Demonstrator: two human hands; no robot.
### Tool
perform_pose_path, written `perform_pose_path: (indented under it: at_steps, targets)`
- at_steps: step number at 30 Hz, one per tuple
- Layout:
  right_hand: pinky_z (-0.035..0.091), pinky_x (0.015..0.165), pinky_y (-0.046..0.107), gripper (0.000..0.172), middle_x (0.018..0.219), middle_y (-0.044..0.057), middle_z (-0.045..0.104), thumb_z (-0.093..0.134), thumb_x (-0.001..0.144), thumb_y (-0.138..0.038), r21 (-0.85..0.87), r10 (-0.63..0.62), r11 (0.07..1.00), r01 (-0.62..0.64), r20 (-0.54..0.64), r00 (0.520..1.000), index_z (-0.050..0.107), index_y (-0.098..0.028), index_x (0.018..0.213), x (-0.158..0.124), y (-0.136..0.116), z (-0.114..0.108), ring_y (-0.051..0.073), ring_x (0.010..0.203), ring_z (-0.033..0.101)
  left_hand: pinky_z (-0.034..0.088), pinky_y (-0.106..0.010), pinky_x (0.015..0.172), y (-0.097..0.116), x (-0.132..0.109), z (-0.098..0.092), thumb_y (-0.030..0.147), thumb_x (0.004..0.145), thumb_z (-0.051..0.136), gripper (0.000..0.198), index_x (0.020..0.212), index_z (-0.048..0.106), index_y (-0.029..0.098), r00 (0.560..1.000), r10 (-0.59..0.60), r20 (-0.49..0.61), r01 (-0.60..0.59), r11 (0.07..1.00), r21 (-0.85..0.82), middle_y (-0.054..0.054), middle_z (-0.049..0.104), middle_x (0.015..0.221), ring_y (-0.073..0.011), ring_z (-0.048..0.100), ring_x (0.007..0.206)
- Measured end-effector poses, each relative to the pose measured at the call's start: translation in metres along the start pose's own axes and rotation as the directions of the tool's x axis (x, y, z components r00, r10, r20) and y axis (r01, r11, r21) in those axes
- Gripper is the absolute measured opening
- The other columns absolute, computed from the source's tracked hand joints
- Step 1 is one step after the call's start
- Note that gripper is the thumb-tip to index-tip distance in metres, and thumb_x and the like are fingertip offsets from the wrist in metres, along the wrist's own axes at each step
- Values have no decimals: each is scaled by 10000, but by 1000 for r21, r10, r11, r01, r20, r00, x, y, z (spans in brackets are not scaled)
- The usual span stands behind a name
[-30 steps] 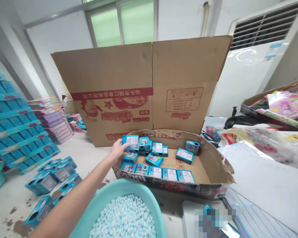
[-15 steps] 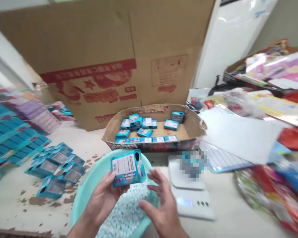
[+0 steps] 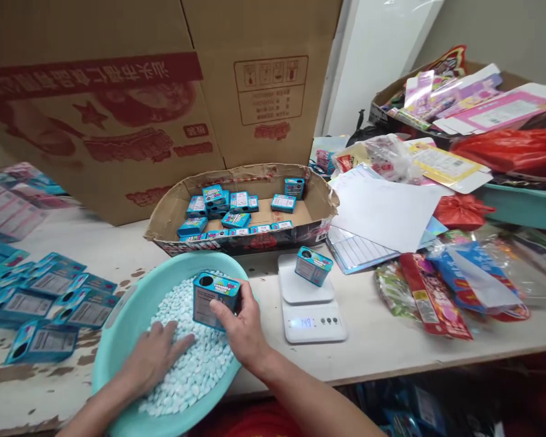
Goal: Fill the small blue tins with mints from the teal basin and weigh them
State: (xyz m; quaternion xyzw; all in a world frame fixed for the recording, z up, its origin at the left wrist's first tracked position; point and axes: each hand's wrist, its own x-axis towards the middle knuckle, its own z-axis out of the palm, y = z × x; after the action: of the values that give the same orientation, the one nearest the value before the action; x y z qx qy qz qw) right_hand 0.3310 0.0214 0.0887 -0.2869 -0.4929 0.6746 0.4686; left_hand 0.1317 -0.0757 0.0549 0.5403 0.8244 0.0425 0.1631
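Observation:
My right hand (image 3: 246, 331) grips a small blue candy box (image 3: 216, 301) with a round dark hole in its top, thumb on the front panel. It holds the box upright over a turquoise basin (image 3: 101, 373). Pale blue candies (image 3: 200, 370) fill the bottom of the basin. Down among them rests my left hand (image 3: 152, 358), its fingers apart and the tips partly sunk in the candies. To the right, a white kitchen scale (image 3: 316, 334) carries another blue box (image 3: 313, 266). Its lit display seems to read 149.
Behind the basin stands a cut-down cardboard tray (image 3: 330, 212) with several blue boxes, backed by a large carton (image 3: 264, 54). More open blue boxes (image 3: 45, 343) cluster at left. Papers (image 3: 386, 203) and colourful wrappers (image 3: 437, 297) lie to the right. The table edge (image 3: 418, 370) runs along the front.
The candy box has passed from my left hand to my right. My left hand has gone down into the candies. The view has swung right, and the scale's box now shows clearly.

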Motion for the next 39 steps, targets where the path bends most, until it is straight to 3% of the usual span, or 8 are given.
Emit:
perform_pose_path:
  at_steps: [4, 7, 13, 18, 22, 26, 30, 39]
  targets:
    - [473, 850, 312, 342, 991, 30, 644, 619, 799, -380, -89, 10, 996, -12, -25, 1000, 513, -200, 1070, -3, 4, 1, 186, 919, 595, 405, -438, 884, 42, -12, 11, 566, 788, 424, 567, 1111, 591, 131, 988, -58, 141, 61, 998, -16, -185, 618, 1058, -347, 584, 998]
    - [460, 882, 323, 374, 1023, 39, 635, 617, 804, -412, -70, 33, 997, -37, -57, 998, 490, -199, 1084, -4, 7, -2, 190, 958, 592, 422, -387, 851, 73, -15, 9, 486, 778, 479, 523, 1187, 559, 170, 988, -68, 140, 85, 990, -113, -160, 619, 1083, -322, 596, 1001]
    - [507, 816, 344, 433, 958, 32, 650, 652, 759, -509, 62, 194, 980, -191, -51, 980, 517, -198, 1029, 6, 8, -4, 200, 882, 615, 450, -296, 690, 71, -11, -1, 248, 635, 579, 214, 837, 646, 222, 984, -153, 85, 175, 873, -456, -25, 671, 760, -244, 630, 784]
    - [514, 763, 350, 487, 920, 43, 660, 715, 684, -500, -181, 153, 972, -152, -9, 988, 562, -186, 1024, 7, -4, -3, 221, 846, 614, 260, -175, 375, 62, -19, -25, 334, 600, 639, 215, 736, 536, 204, 891, -402, 211, 355, 327, -876, 63, 475, 518, -107, 463, 429]
    - [481, 815, 376, 370, 940, 46, 657, 710, 698, -422, -442, 54, 897, 8, 128, 990, 610, -199, 975, 4, -3, 2, 241, 878, 611, 238, -159, 342, 70, -23, -50, 385, 581, 716, 347, 767, 491, 199, 918, -386, 97, 87, -42, -995, 56, 527, 609, -75, 464, 414]
    - [472, 793, 364, 256, 924, 42, 637, 709, 701, -279, -557, -49, 802, 216, 300, 953, 628, -220, 936, -3, 3, 13, 249, 901, 597, 367, -175, 408, 82, -15, -59, 345, 626, 723, 327, 751, 461, 195, 892, -448, -58, -195, -267, -944, 65, 529, 624, -74, 507, 463]
    - [464, 797, 368, 284, 934, 44, 629, 721, 697, -200, -591, -81, 747, 305, 375, 924, 616, -211, 960, -8, 1, 21, 247, 906, 591, 441, -201, 493, 91, -6, -58, 343, 650, 719, 295, 749, 489, 185, 826, -552, -119, -331, -303, -894, 60, 565, 652, -83, 548, 510]
    - [448, 778, 354, 329, 925, 33, 619, 755, 685, -164, -638, -71, 692, 339, 407, 911, 608, -202, 977, -5, -7, 21, 237, 895, 585, 375, -184, 419, 98, -1, -59, 383, 635, 756, 341, 712, 500, 171, 825, -545, -151, -314, -220, -923, 56, 557, 611, -72, 512, 441]
